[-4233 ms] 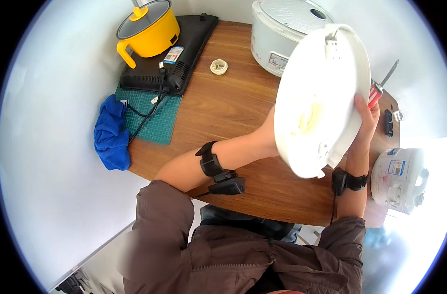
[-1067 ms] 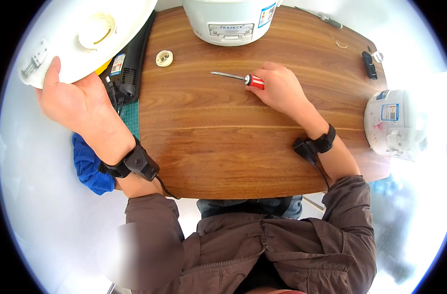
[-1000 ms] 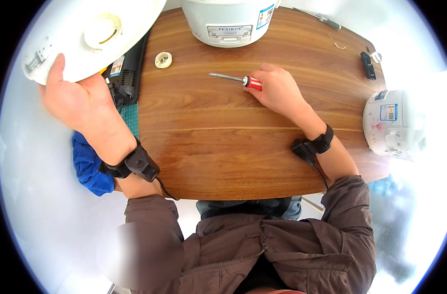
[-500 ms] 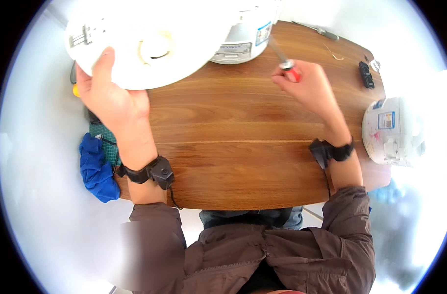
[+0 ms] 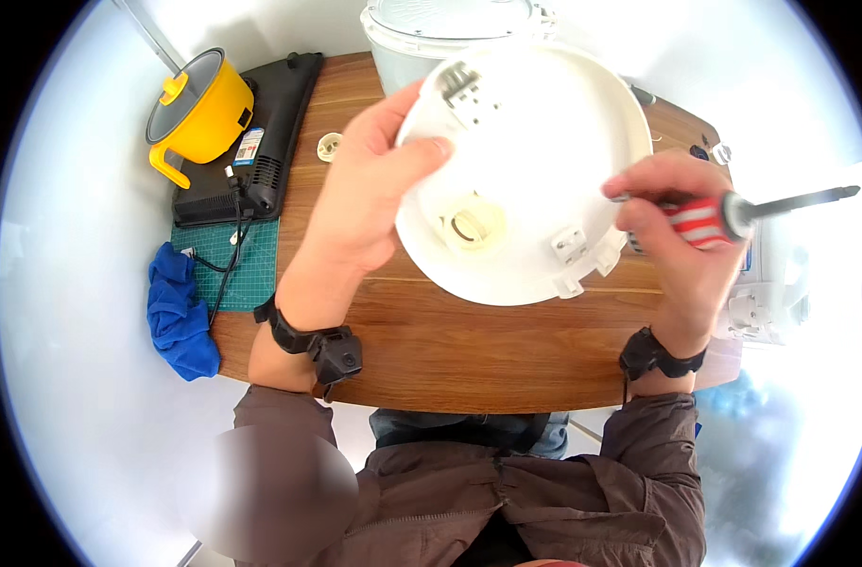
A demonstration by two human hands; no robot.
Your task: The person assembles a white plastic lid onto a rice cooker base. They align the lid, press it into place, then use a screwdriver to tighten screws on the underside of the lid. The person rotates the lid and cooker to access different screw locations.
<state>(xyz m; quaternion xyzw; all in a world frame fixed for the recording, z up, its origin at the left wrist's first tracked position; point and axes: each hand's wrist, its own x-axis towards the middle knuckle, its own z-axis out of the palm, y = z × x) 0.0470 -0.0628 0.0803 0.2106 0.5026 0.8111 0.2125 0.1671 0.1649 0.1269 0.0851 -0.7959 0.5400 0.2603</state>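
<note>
1. Since half a second ago, the round white plastic appliance lid (image 5: 525,180) has swung from the far left to the middle of the view, and the right hand (image 5: 681,241) has come down beside it with the screwdriver.
2. The left hand (image 5: 374,203) grips the lid's left rim, thumb hooked over the edge near a small metal bracket (image 5: 461,87), the fingers closed behind it. The lid is held up off the wooden tabletop (image 5: 469,340), tilted so its hollow underside faces the person.
3. The right hand is closed around the red-and-white striped handle of a screwdriver (image 5: 733,213); its dark shaft points right, away from the lid.
4. Inside the lid a round cream-coloured fitting (image 5: 469,227) sits near the centre, and small square clips (image 5: 571,244) stand along the near rim.
5. Judging by this, the step in hand looks like inspecting or positioning the lid's underside before working on a fastener. The next move would call for turning the screwdriver so its tip faces the lid, while the left hand holds the lid steady.
6. Around them: a white cooker body (image 5: 450,28) at the far edge, a yellow pot with a lid (image 5: 199,109) on a black appliance (image 5: 261,142) at far left, a green cutting mat (image 5: 237,260), a blue cloth (image 5: 178,312), and another white appliance (image 5: 767,302) at the right.
</note>
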